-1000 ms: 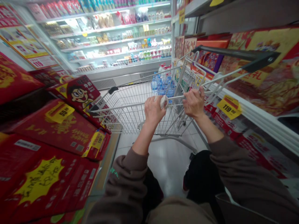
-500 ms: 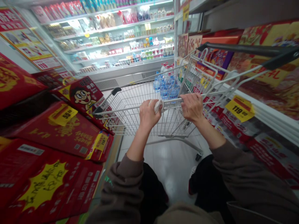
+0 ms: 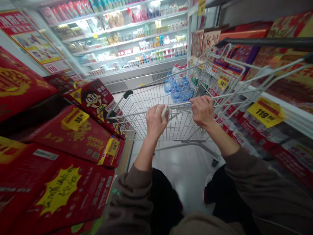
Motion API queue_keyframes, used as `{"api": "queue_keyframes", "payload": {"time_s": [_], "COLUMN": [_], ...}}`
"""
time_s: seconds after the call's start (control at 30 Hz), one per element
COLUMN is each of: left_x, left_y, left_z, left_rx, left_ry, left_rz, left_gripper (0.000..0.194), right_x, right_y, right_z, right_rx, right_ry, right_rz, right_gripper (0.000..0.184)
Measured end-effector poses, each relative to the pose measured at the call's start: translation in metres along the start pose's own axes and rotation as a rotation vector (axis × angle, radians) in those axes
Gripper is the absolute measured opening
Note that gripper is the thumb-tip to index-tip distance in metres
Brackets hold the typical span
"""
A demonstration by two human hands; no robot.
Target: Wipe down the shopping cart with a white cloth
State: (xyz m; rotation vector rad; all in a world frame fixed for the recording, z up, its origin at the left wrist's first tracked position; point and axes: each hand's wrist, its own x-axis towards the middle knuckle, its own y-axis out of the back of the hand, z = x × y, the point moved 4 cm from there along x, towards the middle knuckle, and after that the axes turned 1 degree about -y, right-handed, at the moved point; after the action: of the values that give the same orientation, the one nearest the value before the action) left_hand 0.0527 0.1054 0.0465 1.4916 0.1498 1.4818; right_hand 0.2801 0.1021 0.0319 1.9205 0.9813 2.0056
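Apparently for balance, the left hand and right hand clamp a silver wire shopping cart, spaced apart; the left also grips a crumpled white wad.

"119" (and "55") on yellow tags

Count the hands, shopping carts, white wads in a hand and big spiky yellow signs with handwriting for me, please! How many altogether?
Hands: 2 (left hand, right hand)
Shopping cart: 1
White wad: 1
Spiky yellow sign: 1
Total: 5
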Motion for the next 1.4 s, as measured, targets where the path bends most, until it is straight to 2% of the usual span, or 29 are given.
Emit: {"api": "queue_keyframes", "payload": {"time_s": [0.13, 0.2, 0.3, 0.4, 0.47, 0.53, 0.63, 0.73, 0.83, 0.97, 1.03, 1.13, 1.27, 1.33, 1.4], "left_x": [0.003, 0.005, 0.004, -0.001, -0.003, -0.003, -0.002, -0.006, -0.013, -0.021, -0.024, -0.028, -0.037, -0.040, -0.041], "left_y": [-0.003, -0.001, 0.008, 0.020, 0.026, 0.026, 0.016, 0.003, 0.007, 0.036, 0.051, 0.060, 0.043, 0.038, 0.041], "left_z": [0.025, 0.023, -0.003, -0.036, -0.045, -0.038, -0.008, 0.007, -0.014, -0.070, -0.087, -0.091, -0.084, -0.089, -0.101], "left_rx": [-0.085, -0.066, 0.007, 0.086, 0.118, 0.111, 0.067, 0.064, 0.080, 0.145, 0.167, 0.162, 0.146, 0.154, 0.171], "left_ry": [-0.126, -0.144, -0.085, 0.050, 0.121, 0.106, -0.030, -0.123, -0.087, 0.075, 0.121, 0.092, 0.012, -0.006, 0.009], "left_rz": [-0.007, 0.009, -0.024, -0.061, -0.064, -0.054, -0.046, -0.063, -0.054, -0.061, -0.061, -0.020, -0.061, -0.099, -0.128], "left_gripper": [0.039, 0.038, 0.029, 0.024, 0.022, 0.024, 0.034, 0.039, 0.039, 0.032, 0.030, 0.031, 0.042, 0.050, 0.053], "right_x": [0.003, 0.004, 0.002, 0.001, 0.002, 0.005, 0.010, 0.011, 0.008, 0.008, 0.009, 0.010, 0.009, 0.009, 0.009], "right_y": [-0.003, -0.004, -0.004, -0.003, -0.002, 0.000, 0.002, -0.003, -0.009, -0.011, -0.011, -0.013, -0.019, -0.021, -0.021], "right_z": [0.005, 0.008, 0.017, 0.025, 0.026, 0.017, -0.010, -0.036, -0.044, -0.037, -0.036, -0.042, -0.051, -0.050, -0.047], "right_rx": [0.030, 0.054, 0.083, 0.077, 0.072, 0.077, 0.093, 0.087, 0.079, 0.086, 0.090, 0.115, 0.109, 0.094, 0.080], "right_ry": [-0.049, -0.057, -0.065, -0.096, -0.118, -0.112, -0.023, 0.075, 0.111, 0.089, 0.059, 0.015, 0.035, 0.042, 0.052], "right_rz": [0.057, 0.089, 0.120, 0.123, 0.111, 0.104, 0.078, -0.038, -0.140, -0.151, -0.137, -0.098, -0.118, -0.143, -0.155], "right_gripper": [0.049, 0.050, 0.050, 0.052, 0.054, 0.052, 0.045, 0.042, 0.042, 0.043, 0.044, 0.045, 0.044, 0.043, 0.043]}}
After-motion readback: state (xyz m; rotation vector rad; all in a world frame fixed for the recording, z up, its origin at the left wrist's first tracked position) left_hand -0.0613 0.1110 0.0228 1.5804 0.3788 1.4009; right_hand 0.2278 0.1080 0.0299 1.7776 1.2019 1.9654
